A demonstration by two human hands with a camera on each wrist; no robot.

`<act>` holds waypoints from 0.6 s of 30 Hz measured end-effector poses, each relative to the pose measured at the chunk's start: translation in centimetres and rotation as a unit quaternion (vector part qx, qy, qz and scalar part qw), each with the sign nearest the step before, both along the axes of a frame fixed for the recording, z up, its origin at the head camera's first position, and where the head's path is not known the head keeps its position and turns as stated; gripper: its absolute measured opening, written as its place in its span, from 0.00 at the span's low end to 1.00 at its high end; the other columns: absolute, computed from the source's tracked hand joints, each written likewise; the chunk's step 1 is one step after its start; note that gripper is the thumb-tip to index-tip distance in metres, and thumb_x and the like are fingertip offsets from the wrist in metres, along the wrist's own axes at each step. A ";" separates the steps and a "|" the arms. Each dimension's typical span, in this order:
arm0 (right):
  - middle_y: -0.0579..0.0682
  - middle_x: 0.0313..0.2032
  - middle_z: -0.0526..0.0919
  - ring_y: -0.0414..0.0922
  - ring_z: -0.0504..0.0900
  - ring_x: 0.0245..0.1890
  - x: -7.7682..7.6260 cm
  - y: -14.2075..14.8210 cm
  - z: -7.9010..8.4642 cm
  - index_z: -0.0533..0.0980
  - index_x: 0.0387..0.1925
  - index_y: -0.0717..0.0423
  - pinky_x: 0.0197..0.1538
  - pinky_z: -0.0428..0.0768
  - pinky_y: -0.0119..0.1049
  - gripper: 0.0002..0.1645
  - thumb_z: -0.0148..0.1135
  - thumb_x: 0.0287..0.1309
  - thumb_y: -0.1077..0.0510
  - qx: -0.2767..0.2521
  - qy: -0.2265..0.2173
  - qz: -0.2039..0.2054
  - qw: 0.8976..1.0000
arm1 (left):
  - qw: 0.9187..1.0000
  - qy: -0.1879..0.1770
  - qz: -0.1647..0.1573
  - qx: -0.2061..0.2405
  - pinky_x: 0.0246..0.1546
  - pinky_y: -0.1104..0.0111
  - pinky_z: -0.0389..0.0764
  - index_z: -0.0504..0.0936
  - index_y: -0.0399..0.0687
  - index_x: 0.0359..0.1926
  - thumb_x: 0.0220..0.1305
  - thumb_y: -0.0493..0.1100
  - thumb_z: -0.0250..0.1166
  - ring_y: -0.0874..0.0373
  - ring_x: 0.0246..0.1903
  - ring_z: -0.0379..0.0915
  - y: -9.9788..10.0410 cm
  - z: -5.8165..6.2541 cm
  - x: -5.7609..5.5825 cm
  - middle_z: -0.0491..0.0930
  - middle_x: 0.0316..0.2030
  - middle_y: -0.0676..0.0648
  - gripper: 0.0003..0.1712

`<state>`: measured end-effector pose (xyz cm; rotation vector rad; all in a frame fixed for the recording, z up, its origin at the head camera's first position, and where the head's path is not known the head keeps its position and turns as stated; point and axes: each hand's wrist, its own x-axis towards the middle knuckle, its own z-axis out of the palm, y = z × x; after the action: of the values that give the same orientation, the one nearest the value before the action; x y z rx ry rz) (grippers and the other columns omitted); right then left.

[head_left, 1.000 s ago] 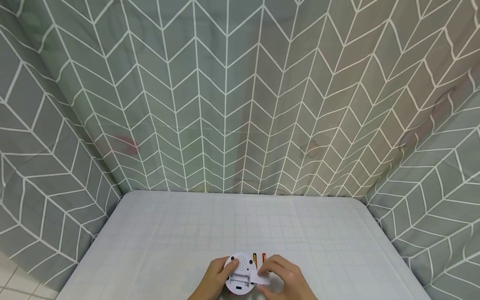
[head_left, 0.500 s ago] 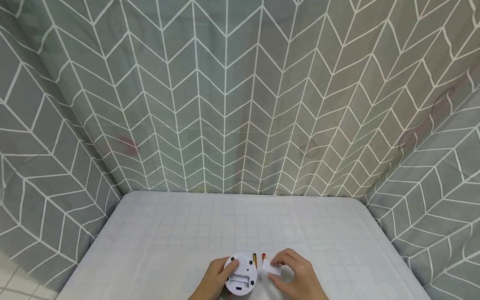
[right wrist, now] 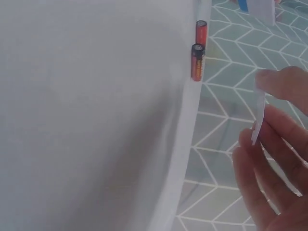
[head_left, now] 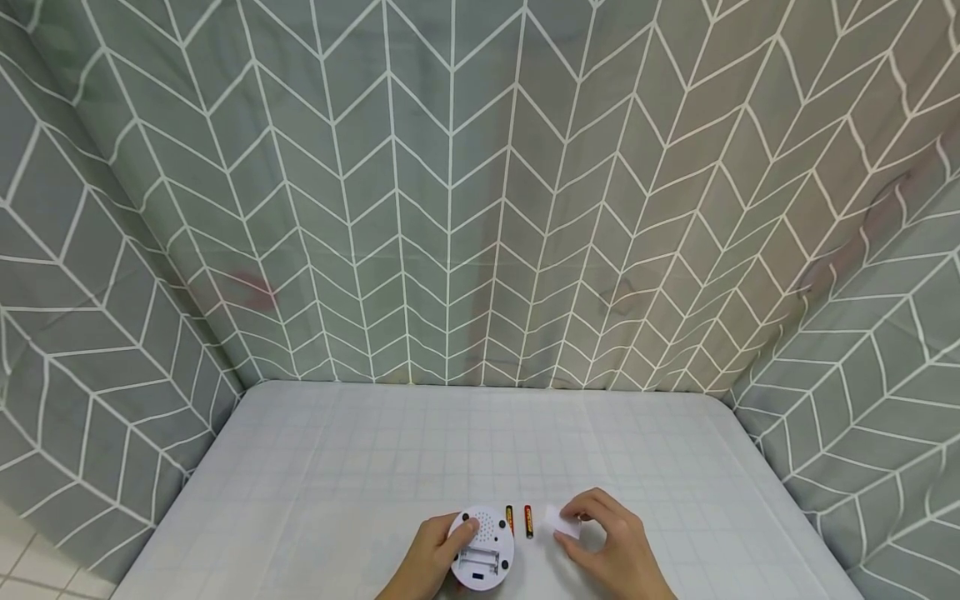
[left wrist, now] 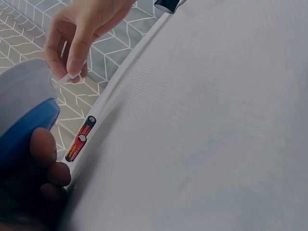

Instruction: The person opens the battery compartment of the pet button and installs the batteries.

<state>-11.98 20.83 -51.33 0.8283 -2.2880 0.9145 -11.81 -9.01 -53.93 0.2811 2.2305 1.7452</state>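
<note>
A round white device (head_left: 491, 525), underside up with speaker holes, dark feet and an uncovered battery compartment, is gripped by my left hand (head_left: 433, 552), the thumb across its face. Its blue side shows in the left wrist view, with curled fingertips (left wrist: 43, 147) against it. My right hand (head_left: 617, 537) pinches a small white battery cover (head_left: 562, 523) between thumb and fingers; the cover is edge-on in the right wrist view (right wrist: 259, 118). Between the hands lie two red and black batteries, the nearer to the right hand a whole battery (head_left: 528, 522), the other partly behind the device.
A white cloth with a faint grid covers the table (head_left: 360, 450). Grey curtains (head_left: 450, 208) with white chevron lines hang behind it and along both sides. Pale floor tiles (head_left: 33, 562) show at the lower left.
My right hand has carried the battery cover from the device out to the right, past the batteries. The left hand and the device have stayed in place.
</note>
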 end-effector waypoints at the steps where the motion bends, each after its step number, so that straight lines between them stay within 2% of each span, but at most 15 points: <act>1: 0.37 0.38 0.83 0.33 0.82 0.35 0.0 0.1 -0.1 0.83 0.38 0.46 0.40 0.82 0.24 0.26 0.87 0.37 0.65 0.000 -0.004 -0.006 1.000 | 1.000 0.001 0.000 -0.001 0.53 0.74 0.78 0.87 0.38 0.53 0.79 0.55 0.54 0.63 0.41 0.79 0.0 0.0 0.0 0.90 0.41 0.51 0.26; 4: 0.37 0.37 0.84 0.34 0.82 0.34 0.0 0.3 -0.3 0.83 0.37 0.45 0.40 0.82 0.24 0.26 0.87 0.37 0.65 -0.006 -0.004 -0.020 1.000 | 1.000 -0.001 0.000 -0.004 0.53 0.73 0.79 0.87 0.37 0.53 0.79 0.55 0.54 0.62 0.41 0.79 0.0 0.1 0.0 0.90 0.41 0.51 0.26; 8: 0.37 0.37 0.84 0.35 0.82 0.34 -0.1 0.6 -0.6 0.82 0.37 0.44 0.40 0.80 0.24 0.26 0.88 0.36 0.65 -0.016 -0.004 -0.039 0.999 | 1.000 -0.004 0.002 -0.007 0.51 0.76 0.77 0.87 0.36 0.53 0.80 0.54 0.54 0.62 0.40 0.79 0.0 -0.1 -0.1 0.90 0.40 0.51 0.26; 13: 0.36 0.35 0.83 0.34 0.82 0.33 -0.2 0.9 -0.6 0.82 0.35 0.44 0.39 0.81 0.24 0.27 0.89 0.33 0.65 -0.002 -0.003 -0.070 0.998 | 1.000 -0.002 0.004 -0.010 0.52 0.76 0.77 0.87 0.36 0.53 0.81 0.53 0.53 0.62 0.42 0.78 0.0 -0.1 -0.2 0.90 0.42 0.50 0.26; 18: 0.33 0.34 0.82 0.31 0.82 0.33 -0.3 1.2 -0.5 0.82 0.33 0.43 0.37 0.82 0.24 0.28 0.90 0.31 0.66 0.005 -0.030 -0.112 0.993 | 1.000 0.006 0.000 -0.009 0.55 0.73 0.78 0.87 0.37 0.54 0.80 0.54 0.54 0.62 0.42 0.79 0.0 0.0 -0.1 0.90 0.42 0.51 0.26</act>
<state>-12.30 22.07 -51.80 0.5390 -2.3799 0.8365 -11.91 -9.03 -53.95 0.2888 2.2534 1.7255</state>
